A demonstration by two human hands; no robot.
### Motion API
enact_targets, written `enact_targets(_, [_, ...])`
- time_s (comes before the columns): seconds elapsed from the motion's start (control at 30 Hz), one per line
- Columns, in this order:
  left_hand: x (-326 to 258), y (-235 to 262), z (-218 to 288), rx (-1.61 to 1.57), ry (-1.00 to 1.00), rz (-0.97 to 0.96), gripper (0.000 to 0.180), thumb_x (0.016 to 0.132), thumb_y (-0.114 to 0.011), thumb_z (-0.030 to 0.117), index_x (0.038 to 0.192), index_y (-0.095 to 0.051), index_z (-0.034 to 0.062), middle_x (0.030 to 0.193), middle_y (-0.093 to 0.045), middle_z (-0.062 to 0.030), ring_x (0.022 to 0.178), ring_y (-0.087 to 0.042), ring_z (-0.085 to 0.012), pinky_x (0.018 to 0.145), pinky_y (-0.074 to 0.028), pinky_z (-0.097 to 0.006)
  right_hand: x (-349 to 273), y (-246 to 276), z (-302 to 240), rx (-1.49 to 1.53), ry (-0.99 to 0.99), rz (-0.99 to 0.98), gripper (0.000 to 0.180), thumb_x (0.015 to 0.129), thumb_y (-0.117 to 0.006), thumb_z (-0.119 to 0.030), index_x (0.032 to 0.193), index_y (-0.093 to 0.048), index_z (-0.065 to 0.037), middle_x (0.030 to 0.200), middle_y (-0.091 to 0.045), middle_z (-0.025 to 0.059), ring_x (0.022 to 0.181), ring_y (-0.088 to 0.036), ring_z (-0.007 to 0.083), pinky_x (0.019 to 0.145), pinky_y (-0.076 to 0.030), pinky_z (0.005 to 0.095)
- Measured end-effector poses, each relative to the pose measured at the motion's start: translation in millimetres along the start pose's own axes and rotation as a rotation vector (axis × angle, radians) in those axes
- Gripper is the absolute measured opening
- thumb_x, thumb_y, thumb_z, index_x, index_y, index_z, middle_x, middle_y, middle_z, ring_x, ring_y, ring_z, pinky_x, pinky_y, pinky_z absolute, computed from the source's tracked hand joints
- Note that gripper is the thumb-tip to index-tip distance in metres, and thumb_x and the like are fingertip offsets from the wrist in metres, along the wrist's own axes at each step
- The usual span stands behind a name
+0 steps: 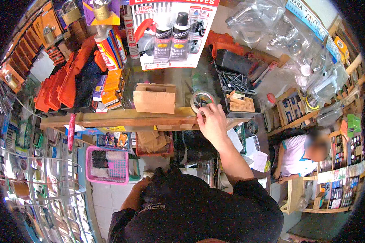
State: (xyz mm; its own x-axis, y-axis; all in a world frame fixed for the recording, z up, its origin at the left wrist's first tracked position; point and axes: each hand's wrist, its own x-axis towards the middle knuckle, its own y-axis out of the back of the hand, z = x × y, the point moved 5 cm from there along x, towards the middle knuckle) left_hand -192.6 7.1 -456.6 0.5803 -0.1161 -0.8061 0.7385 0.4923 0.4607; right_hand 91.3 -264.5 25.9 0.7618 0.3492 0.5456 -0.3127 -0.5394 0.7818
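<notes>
My right hand (pixel 211 121) reaches over the front edge of the glass-topped counter, its fingers bent onto the near rim of a roll of tape (pixel 194 102). The roll lies on the counter, its round opening facing up. To its left stands a small brown cardboard box (pixel 154 100) with its top open. A black tray with a piece of brown card (pixel 242 105) is just right of the roll. My left forearm (pixel 134 196) shows low beside my dark shirt; the fingers of that hand are hidden.
Behind the box stands a red-and-white adhesive display card (pixel 170 36). Black trays of screws or nails (pixel 236 82) sit back right, orange bins (pixel 71 81) at left. A pink basket (pixel 107 148) is below the counter. Another person (pixel 298 156) is at the right.
</notes>
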Motion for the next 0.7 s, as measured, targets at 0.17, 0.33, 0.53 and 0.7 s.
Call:
enact_targets(0.17, [0,-5,5,-0.010,-0.002,0.157,0.052,0.084,-0.057,0.048,0.128,-0.052,0.0198,0.136,-0.043,-0.0166,0.132,-0.031,-0.0365,0.103,-0.029,-0.056,1,19,3,0.224,-0.018,0.119,0.019,0.074,-0.069,-0.006,0.092,-0.064,-0.002,0.092,-0.059,0.0123,0.085,-0.054,0.0326,0.076,-0.046,0.0402])
enact_targets(0.33, [-63,90,86,-0.201,-0.150,0.440,0.049,0.084,-0.063,0.036,0.125,-0.053,0.0098,0.121,-0.055,-0.0190,0.116,-0.051,-0.0324,0.092,-0.043,-0.048,-18,45,-8,0.619,-0.205,0.071,0.013,0.083,-0.068,-0.004,0.094,-0.062,-0.001,0.088,-0.055,0.0020,0.071,-0.044,0.0062,0.064,-0.038,0.0198])
enact_targets(0.53, [-149,211,185,-0.393,-0.703,0.794,0.036,0.082,-0.066,0.022,0.110,-0.059,-0.0003,0.102,-0.063,-0.0180,0.090,-0.064,-0.0305,0.079,-0.051,-0.040,-55,39,-28,1.092,-0.447,-0.113,0.016,0.085,-0.067,-0.007,0.099,-0.063,-0.002,0.082,-0.059,-0.0013,0.070,-0.050,0.0052,0.063,-0.039,0.0196])
enact_targets(0.7, [-253,254,255,-0.476,-0.917,0.782,0.045,0.079,-0.069,0.018,0.117,-0.053,0.0001,0.110,-0.058,-0.0179,0.098,-0.059,-0.0309,0.085,-0.048,-0.038,-73,23,-75,1.591,-0.686,-0.396,0.016,0.090,-0.058,-0.014,0.100,-0.061,-0.001,0.083,-0.062,0.0019,0.066,-0.052,0.0063,0.058,-0.037,0.0196])
